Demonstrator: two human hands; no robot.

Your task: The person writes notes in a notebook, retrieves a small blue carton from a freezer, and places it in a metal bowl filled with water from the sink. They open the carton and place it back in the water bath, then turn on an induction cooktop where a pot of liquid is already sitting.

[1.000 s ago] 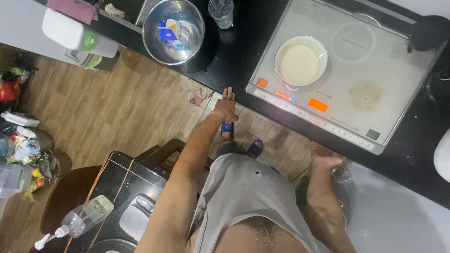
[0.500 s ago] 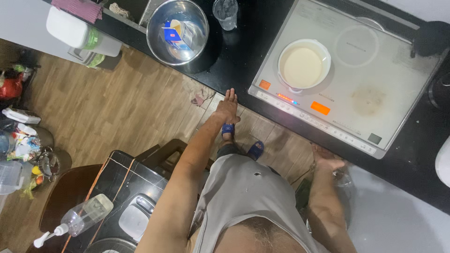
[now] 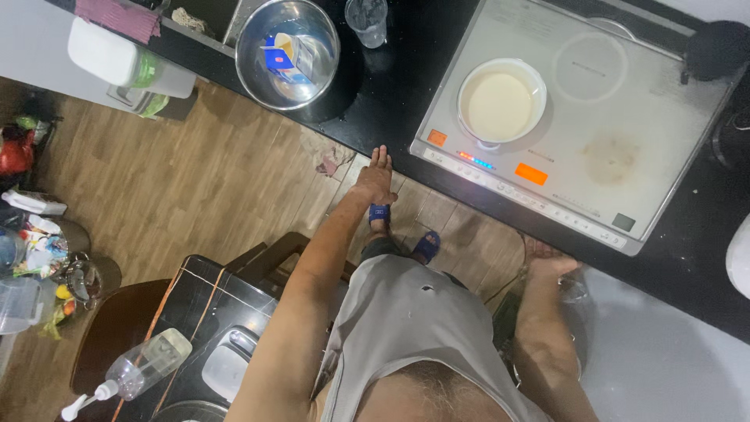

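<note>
- Comparing with a second ago: left hand (image 3: pixel 376 178) unchanged, flat and empty at the table (image 3: pixel 391 117) edge.
- Right hand (image 3: pixel 549 262) open, empty (pot (image 3: pixel 500 103) beyond untouched).

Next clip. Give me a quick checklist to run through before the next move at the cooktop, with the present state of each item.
1. Left hand free: ok, open, fingers straight, at the counter edge.
2. Right hand free: cannot tell, low by the counter, partly hidden.
3. Pot seated on the cooktop: ok, holds pale liquid.
4. Cooktop powered: ok, panel lights show.
5. Steel bowl away from the counter edge: ok, carton inside.
6. Glass upright: ok.
</note>
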